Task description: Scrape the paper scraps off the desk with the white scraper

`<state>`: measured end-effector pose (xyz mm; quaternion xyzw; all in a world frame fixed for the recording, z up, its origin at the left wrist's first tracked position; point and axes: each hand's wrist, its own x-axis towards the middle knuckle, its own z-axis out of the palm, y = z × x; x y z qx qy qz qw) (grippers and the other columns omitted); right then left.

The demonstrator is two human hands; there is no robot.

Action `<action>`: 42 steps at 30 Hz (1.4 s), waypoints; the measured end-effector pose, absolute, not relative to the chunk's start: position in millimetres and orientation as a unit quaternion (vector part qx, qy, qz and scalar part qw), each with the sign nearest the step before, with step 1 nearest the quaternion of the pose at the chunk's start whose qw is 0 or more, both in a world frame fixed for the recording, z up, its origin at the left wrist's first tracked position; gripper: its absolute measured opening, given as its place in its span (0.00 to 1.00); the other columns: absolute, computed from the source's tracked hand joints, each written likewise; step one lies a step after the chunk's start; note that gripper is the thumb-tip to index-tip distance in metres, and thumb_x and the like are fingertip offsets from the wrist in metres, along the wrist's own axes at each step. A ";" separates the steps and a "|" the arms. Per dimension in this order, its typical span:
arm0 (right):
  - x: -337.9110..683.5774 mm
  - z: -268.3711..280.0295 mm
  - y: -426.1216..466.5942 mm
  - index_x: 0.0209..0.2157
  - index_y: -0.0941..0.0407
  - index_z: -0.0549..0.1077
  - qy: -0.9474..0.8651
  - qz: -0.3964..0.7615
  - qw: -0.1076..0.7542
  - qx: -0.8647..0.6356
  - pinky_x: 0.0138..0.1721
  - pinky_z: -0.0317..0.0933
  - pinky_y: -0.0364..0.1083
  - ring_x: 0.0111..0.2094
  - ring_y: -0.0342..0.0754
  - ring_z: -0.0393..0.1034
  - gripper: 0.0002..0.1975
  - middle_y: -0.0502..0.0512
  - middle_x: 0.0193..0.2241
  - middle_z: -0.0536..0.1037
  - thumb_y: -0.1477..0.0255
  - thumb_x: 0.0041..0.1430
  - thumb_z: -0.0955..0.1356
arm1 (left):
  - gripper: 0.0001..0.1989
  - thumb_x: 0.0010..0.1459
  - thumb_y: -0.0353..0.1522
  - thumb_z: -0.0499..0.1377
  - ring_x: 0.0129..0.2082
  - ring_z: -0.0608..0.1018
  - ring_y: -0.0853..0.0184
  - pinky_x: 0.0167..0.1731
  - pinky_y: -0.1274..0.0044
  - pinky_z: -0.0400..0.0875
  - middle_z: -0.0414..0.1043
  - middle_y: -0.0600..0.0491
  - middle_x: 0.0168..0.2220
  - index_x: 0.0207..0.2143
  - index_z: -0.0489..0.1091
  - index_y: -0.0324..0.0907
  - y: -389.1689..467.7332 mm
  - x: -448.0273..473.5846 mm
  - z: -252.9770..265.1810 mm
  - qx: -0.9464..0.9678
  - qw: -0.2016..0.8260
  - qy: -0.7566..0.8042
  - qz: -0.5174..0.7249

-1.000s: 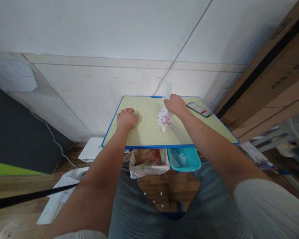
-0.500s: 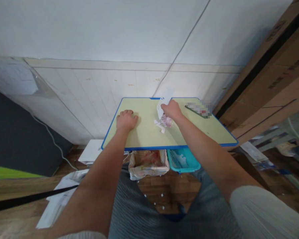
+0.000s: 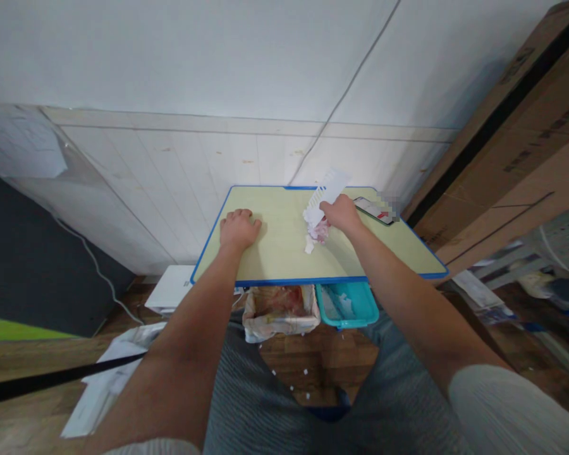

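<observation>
My left hand [image 3: 239, 229] rests flat on the left side of the pale yellow table [image 3: 275, 259], fingers spread, holding nothing. In my right hand [image 3: 342, 213] is a thin white sheet [image 3: 332, 187] with a row of slots or teeth along its left edge, pinched near its lower part. Its exact kind is hard to make out. Just below the sheet lies a small heap of white and pinkish paper scraps [image 3: 318, 232], with one loose white scrap [image 3: 309, 245] at its front. To the right of my right hand lies a phone [image 3: 375, 210], partly blurred out.
Under the table's front edge are a bag-lined bin [image 3: 282, 325] and a turquoise basket [image 3: 351, 322] with pale scraps inside. Cardboard boxes [image 3: 516, 145] stand close on the right. A white wall [image 3: 194, 158] rises behind the table. Small white bits dot the wooden floor.
My right hand has shifted right with the white sheet, which now leans to the right. The loose scraps are gathered closer to the heap. My left hand stays in place.
</observation>
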<state>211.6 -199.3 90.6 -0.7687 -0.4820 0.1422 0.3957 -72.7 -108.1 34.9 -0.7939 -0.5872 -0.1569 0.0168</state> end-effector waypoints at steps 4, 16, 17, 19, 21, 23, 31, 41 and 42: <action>220.8 75.5 -238.7 0.32 0.56 0.80 -0.461 0.164 0.484 -0.725 0.32 0.76 0.47 0.27 0.55 0.84 0.11 0.61 0.26 0.86 0.66 0.66 0.70 | 0.27 0.78 0.42 0.55 0.71 0.76 0.41 0.70 0.54 0.72 0.77 0.34 0.70 0.68 0.79 0.36 -107.8 -71.2 36.0 -0.794 0.012 -0.587 -0.157; 214.9 25.3 -290.5 0.31 0.52 0.79 -0.438 0.304 0.566 -0.629 0.27 0.75 0.49 0.22 0.51 0.78 0.23 0.61 0.26 0.86 0.46 0.54 0.78 | 0.25 0.74 0.42 0.58 0.69 0.76 0.37 0.68 0.50 0.73 0.77 0.33 0.68 0.62 0.82 0.38 -85.6 -63.5 47.0 -0.776 0.005 -0.618 -0.126; 215.2 26.5 -287.7 0.31 0.53 0.80 -0.445 0.308 0.562 -0.625 0.28 0.76 0.49 0.22 0.51 0.78 0.24 0.60 0.27 0.86 0.45 0.53 0.78 | 0.24 0.73 0.43 0.59 0.69 0.76 0.35 0.68 0.48 0.73 0.77 0.32 0.67 0.61 0.83 0.39 -78.0 -56.6 50.4 -0.766 -0.005 -0.632 -0.118; 215.4 29.5 -283.7 0.31 0.53 0.81 -0.473 0.312 0.543 -0.620 0.30 0.77 0.50 0.23 0.50 0.77 0.24 0.59 0.26 0.86 0.45 0.56 0.77 | 0.23 0.72 0.42 0.61 0.69 0.76 0.34 0.69 0.47 0.72 0.78 0.33 0.66 0.60 0.83 0.40 -62.1 -38.9 55.6 -0.759 -0.022 -0.639 -0.125; 216.5 34.2 -281.5 0.29 0.53 0.81 -0.518 0.305 0.504 -0.621 0.34 0.78 0.50 0.24 0.50 0.78 0.24 0.58 0.25 0.86 0.46 0.61 0.76 | 0.21 0.73 0.41 0.61 0.70 0.75 0.37 0.70 0.49 0.72 0.78 0.35 0.66 0.61 0.82 0.42 -47.6 -19.4 56.7 -0.768 -0.032 -0.619 -0.159; 219.4 42.5 -278.6 0.26 0.52 0.80 -0.559 0.293 0.458 -0.626 0.38 0.79 0.50 0.26 0.51 0.79 0.23 0.56 0.24 0.85 0.49 0.65 0.74 | 0.20 0.73 0.38 0.62 0.70 0.76 0.39 0.70 0.52 0.73 0.78 0.37 0.66 0.62 0.82 0.42 -35.8 -2.3 53.5 -0.780 -0.041 -0.595 -0.189; 230.0 79.1 -246.5 0.23 0.50 0.80 -0.670 0.338 0.387 -0.536 0.31 0.79 0.49 0.24 0.52 0.80 0.18 0.54 0.22 0.84 0.62 0.68 0.76 | 0.17 0.75 0.34 0.60 0.68 0.76 0.41 0.70 0.54 0.70 0.78 0.39 0.62 0.60 0.81 0.42 -22.3 14.2 30.0 -0.838 -0.029 -0.508 -0.199; 259.6 86.0 -264.9 0.23 0.45 0.78 -0.744 0.211 0.329 -0.542 0.32 0.80 0.49 0.24 0.51 0.81 0.20 0.45 0.21 0.82 0.65 0.74 0.75 | 0.17 0.76 0.31 0.60 0.70 0.74 0.43 0.72 0.55 0.68 0.77 0.39 0.65 0.62 0.80 0.40 -30.5 11.5 38.0 -0.852 -0.026 -0.490 -0.182; 263.3 88.0 -266.9 0.24 0.44 0.78 -0.749 0.192 0.321 -0.547 0.35 0.81 0.51 0.25 0.53 0.81 0.20 0.45 0.21 0.82 0.65 0.74 0.75 | 0.17 0.75 0.31 0.60 0.70 0.74 0.43 0.72 0.56 0.68 0.77 0.39 0.65 0.61 0.80 0.41 -28.7 10.9 36.3 -0.853 -0.033 -0.486 -0.186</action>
